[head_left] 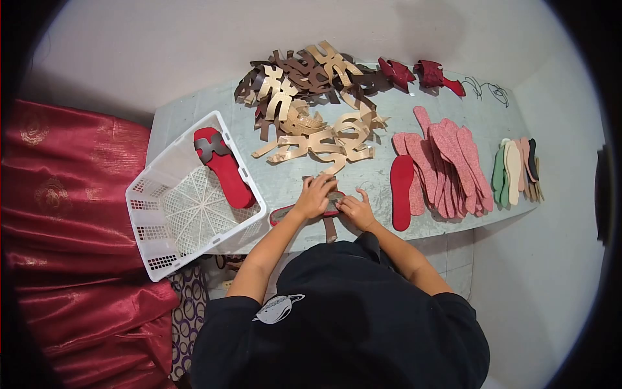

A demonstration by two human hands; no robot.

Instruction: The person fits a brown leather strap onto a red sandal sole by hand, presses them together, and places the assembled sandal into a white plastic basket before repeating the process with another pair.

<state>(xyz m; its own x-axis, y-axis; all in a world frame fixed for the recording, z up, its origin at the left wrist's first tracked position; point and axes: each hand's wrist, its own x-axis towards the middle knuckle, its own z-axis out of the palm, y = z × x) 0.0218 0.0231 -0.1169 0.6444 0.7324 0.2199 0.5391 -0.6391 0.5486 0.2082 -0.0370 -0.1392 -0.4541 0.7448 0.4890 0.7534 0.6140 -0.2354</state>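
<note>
Sole, red-edged (pixel 280 215): left hand (pixel 315 196), right hand (pixel 355 209) upon it, grips impossible to tell; black shirt (pixel 350 324), planet-like print (pixel 277 310).

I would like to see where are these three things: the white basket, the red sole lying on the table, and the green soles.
White basket (pixel 170 166): head view, inner wall.
Red sole (pixel 402 193): head view, middle.
Green soles (pixel 499 171): head view, middle of the leftmost.
</note>
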